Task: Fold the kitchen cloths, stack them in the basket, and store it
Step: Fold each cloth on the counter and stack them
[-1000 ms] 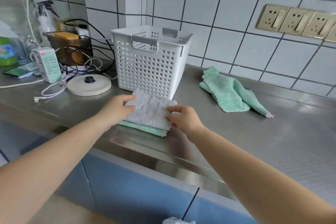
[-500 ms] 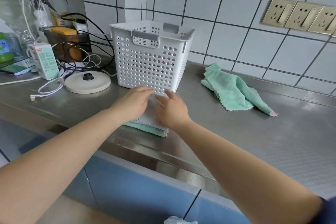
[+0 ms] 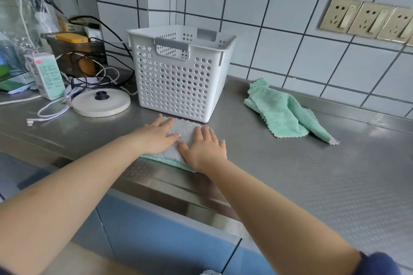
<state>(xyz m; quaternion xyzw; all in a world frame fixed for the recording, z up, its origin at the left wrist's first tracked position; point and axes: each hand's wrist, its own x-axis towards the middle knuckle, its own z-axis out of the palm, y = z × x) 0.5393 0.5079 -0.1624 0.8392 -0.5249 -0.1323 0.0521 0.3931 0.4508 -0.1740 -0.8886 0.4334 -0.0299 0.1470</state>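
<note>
A folded grey cloth [image 3: 185, 136] lies on top of a folded green cloth [image 3: 169, 162] on the steel counter [image 3: 290, 174], just in front of the white perforated basket [image 3: 178, 82]. My left hand [image 3: 156, 136] and my right hand [image 3: 205, 147] both press flat on the grey cloth, fingers straight, side by side. A third, green cloth [image 3: 281, 109] lies loose and rumpled on the counter to the right of the basket. The basket stands upright against the tiled wall; its inside is mostly hidden.
A round white kettle base [image 3: 100, 102], tangled cables [image 3: 89, 78], a small carton [image 3: 45, 76] and a brown container [image 3: 76, 51] crowd the counter to the left. Wall sockets [image 3: 366, 21] sit at upper right. Blue cabinet fronts [image 3: 156, 230] run below the counter edge.
My hands came together from the edges of the grey cloth onto its top and now press it flat. The camera has drawn closer to the counter.
</note>
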